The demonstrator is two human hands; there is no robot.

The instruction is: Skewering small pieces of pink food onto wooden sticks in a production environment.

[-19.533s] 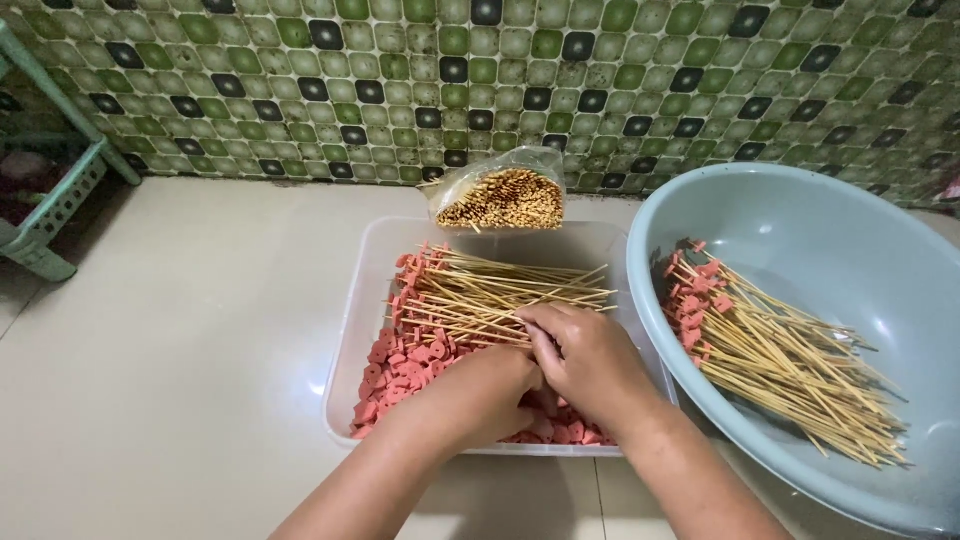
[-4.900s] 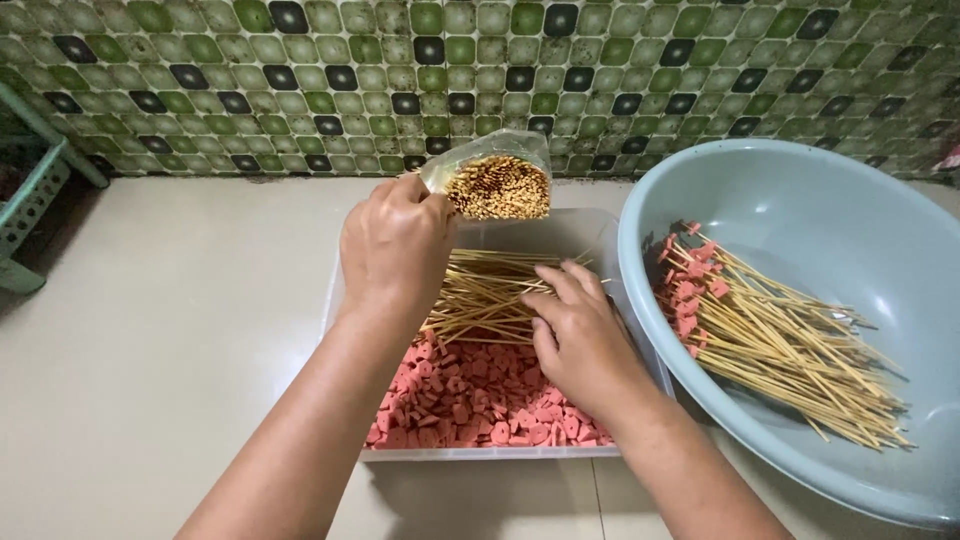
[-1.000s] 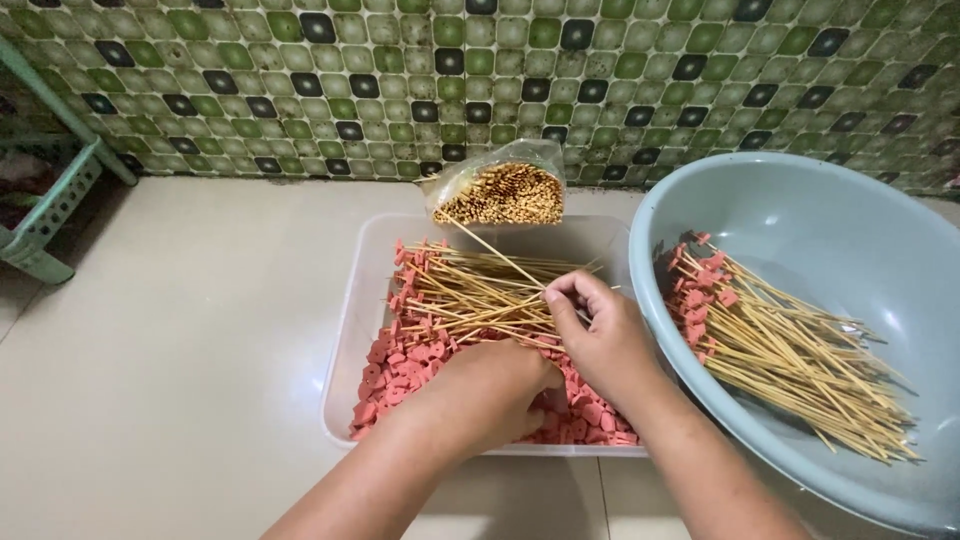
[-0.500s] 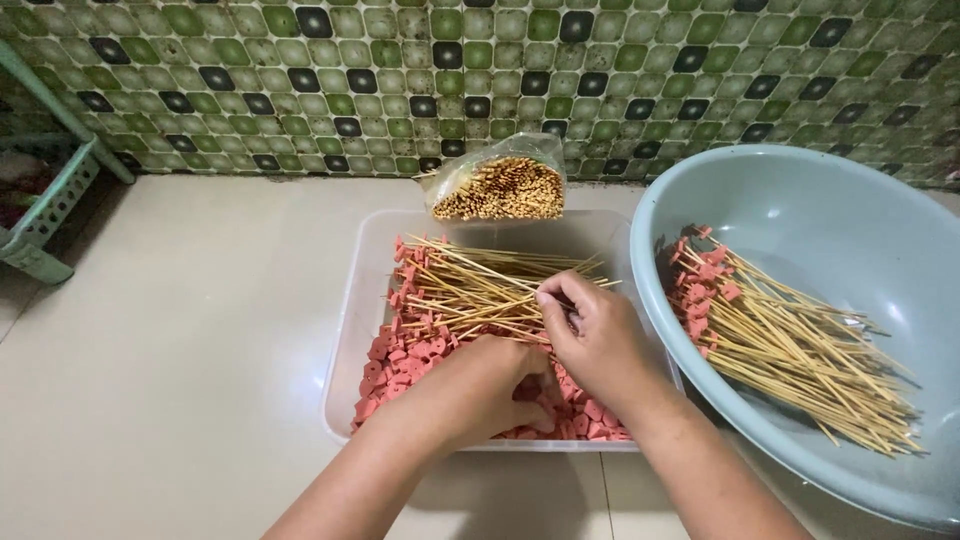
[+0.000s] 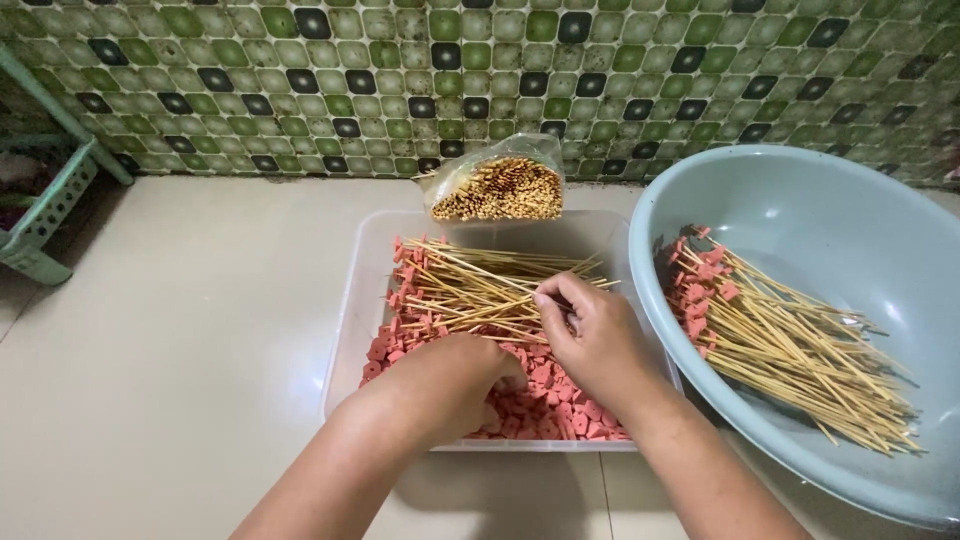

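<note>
Our left hand (image 5: 455, 385) digs, fingers curled, into pink meat pieces (image 5: 545, 405) in the clear tray (image 5: 345, 330); our right hand (image 5: 590, 335) pinches a bamboo skewer (image 5: 470, 300). Finished skewers (image 5: 790, 340) fill the blue basin (image 5: 800, 200).

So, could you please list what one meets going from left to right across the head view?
Green rack → clear tray of pink pieces → left hand → right hand → pale blue basin holding loaded skewers.
</note>
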